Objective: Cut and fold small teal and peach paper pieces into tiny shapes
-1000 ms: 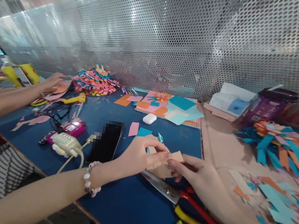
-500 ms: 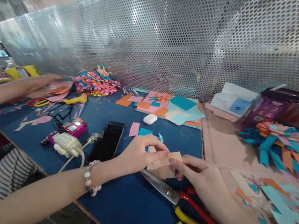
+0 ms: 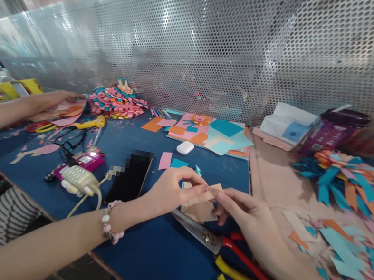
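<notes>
My left hand [image 3: 173, 188] and my right hand [image 3: 245, 214] meet over the blue table [image 3: 159, 256], both pinching one small piece of tan paper [image 3: 201, 204]. The left thumb and forefinger press its upper edge. My right fingertips hold the same edge from the right. The paper's lower part lies against the table between the hands. A beaded bracelet [image 3: 108, 227] sits on my left wrist. Large scissors [image 3: 212, 243] with red and yellow handles lie just below my hands.
A dark phone [image 3: 131, 176], a white charger with cable [image 3: 81, 180] and an earbud case [image 3: 185, 147] lie left of my hands. Coloured paper sheets [image 3: 216, 136] and paper flowers [image 3: 118, 99] sit at the back, paper scraps [image 3: 352, 246] at right. Another person's arm [image 3: 26, 104] reaches in at far left.
My hands stayed on the tan paper and drew slightly closer, fingertips now nearly touching along its top edge. The other person's hand at far left shifted a little.
</notes>
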The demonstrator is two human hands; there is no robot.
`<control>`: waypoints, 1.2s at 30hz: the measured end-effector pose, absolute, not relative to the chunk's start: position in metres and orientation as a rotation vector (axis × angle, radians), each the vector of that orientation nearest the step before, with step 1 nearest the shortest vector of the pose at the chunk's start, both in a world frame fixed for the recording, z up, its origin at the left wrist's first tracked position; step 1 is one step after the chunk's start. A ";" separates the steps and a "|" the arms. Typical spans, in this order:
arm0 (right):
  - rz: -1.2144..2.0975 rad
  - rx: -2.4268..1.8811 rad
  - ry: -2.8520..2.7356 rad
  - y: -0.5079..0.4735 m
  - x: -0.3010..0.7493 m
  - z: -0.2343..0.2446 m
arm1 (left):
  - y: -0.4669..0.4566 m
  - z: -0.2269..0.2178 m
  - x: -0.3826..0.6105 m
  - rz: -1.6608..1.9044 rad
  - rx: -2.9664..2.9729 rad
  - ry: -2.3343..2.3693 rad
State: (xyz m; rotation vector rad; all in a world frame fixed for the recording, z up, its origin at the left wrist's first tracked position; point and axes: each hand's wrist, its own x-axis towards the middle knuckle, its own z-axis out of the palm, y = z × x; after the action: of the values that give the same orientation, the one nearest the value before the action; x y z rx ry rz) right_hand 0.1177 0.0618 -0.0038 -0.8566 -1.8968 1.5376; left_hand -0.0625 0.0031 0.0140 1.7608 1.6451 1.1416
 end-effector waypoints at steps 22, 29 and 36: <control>1.576 -0.772 -2.044 0.062 0.113 -0.007 | 0.000 0.007 -0.056 1.219 1.741 1.572; 1.680 -0.750 -2.016 0.063 0.113 -0.006 | 0.001 0.006 -0.055 1.187 1.638 1.518; 1.653 -0.682 -2.074 0.063 0.115 -0.005 | 0.001 0.008 -0.055 1.183 1.591 1.497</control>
State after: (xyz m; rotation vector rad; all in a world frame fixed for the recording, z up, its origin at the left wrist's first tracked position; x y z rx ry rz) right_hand 0.1145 0.0629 -0.0053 -0.6823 -2.0740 1.6533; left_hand -0.0553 0.0008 0.0076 1.5909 1.4971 1.1832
